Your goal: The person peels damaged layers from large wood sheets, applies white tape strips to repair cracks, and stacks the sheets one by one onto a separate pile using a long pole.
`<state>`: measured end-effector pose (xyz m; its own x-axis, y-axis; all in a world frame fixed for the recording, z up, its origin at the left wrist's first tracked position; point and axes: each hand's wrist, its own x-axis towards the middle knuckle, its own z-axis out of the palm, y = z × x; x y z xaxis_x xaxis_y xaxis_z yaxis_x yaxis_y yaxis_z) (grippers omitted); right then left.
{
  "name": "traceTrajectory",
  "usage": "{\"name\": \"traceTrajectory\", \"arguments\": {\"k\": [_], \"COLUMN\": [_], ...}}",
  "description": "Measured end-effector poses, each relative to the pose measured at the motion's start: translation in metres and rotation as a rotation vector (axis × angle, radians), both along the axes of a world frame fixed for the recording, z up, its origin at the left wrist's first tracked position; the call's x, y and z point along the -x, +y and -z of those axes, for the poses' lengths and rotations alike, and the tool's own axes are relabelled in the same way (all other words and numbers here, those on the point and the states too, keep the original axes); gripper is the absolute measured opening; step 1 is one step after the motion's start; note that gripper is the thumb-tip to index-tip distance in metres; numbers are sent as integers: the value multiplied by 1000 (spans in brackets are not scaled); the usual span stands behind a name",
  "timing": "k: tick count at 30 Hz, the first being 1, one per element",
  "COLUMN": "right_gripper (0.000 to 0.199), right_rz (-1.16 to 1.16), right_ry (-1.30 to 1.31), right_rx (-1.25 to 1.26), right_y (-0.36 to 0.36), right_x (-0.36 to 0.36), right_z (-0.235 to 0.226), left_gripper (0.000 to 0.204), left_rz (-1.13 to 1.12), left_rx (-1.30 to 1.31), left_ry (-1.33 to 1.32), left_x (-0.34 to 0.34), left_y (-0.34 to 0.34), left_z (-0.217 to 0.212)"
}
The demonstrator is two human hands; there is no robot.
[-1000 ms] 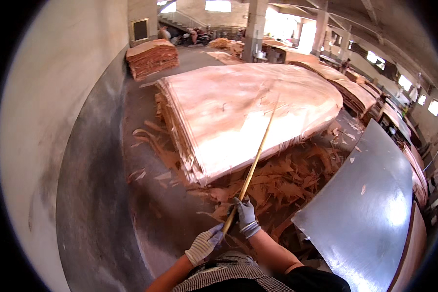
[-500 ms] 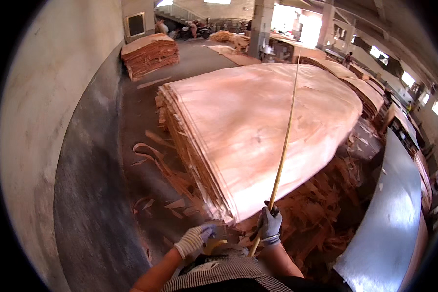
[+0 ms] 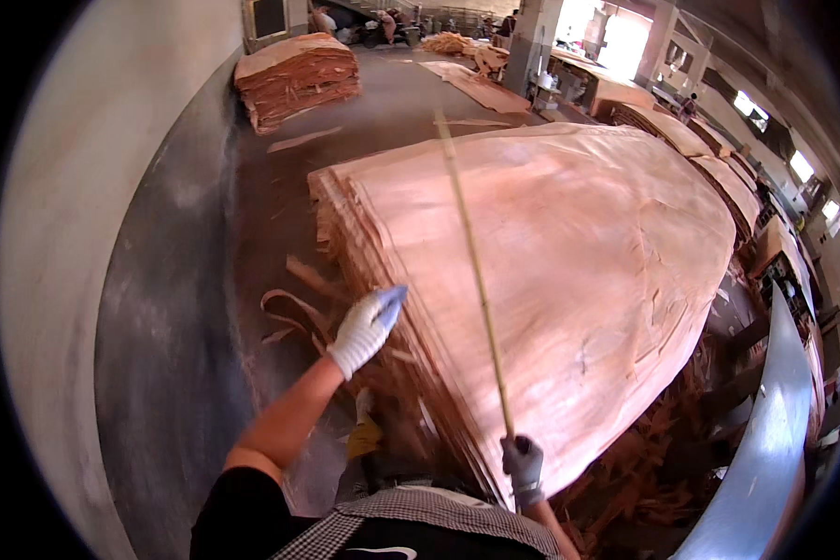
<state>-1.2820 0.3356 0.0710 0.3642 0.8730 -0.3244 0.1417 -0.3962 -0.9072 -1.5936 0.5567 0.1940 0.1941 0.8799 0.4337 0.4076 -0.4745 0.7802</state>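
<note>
A tall stack of thin wood veneer sheets (image 3: 569, 271), pinkish tan with ragged layered edges, fills the middle of the view. My right hand (image 3: 524, 464), in a grey-palmed glove, is closed round the near end of a long thin yellowish stick (image 3: 479, 271). The stick slants away over the top sheet, its far end blurred. At the stack's left edge is my left hand (image 3: 371, 329), in a white knit glove with blue fingertips. Its fingers look stretched out against the sheet edges; slight blur hides whether they touch.
Torn veneer strips (image 3: 294, 308) litter the floor on the left, and more scraps (image 3: 625, 476) lie at the right. A smaller veneer stack (image 3: 299, 79) stands by the wall (image 3: 131, 149). A shiny metal sheet (image 3: 751, 448) curves along the right, with more stacks (image 3: 667, 131) beyond.
My left hand has moved forward from near my waist to the stack's left edge. The stick has swung left, still in my right hand. The view has shifted, and the stack appears closer.
</note>
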Motion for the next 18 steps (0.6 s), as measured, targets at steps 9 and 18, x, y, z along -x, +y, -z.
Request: {"name": "traceTrajectory", "arguments": {"k": [9,18], "right_gripper": [29,37], "right_rz": [-89,-357], "right_ry": [-65,-349], "right_rx": [114,116], "right_y": [67,131], "right_x": [176,216], "right_z": [-15,-16], "left_gripper": [33,39], "left_rz": [-300,-268], "left_rx": [-84,457], "left_ry": [151,404], "left_x": [83,176], "left_y": [425,574], "left_z": [50,172]}}
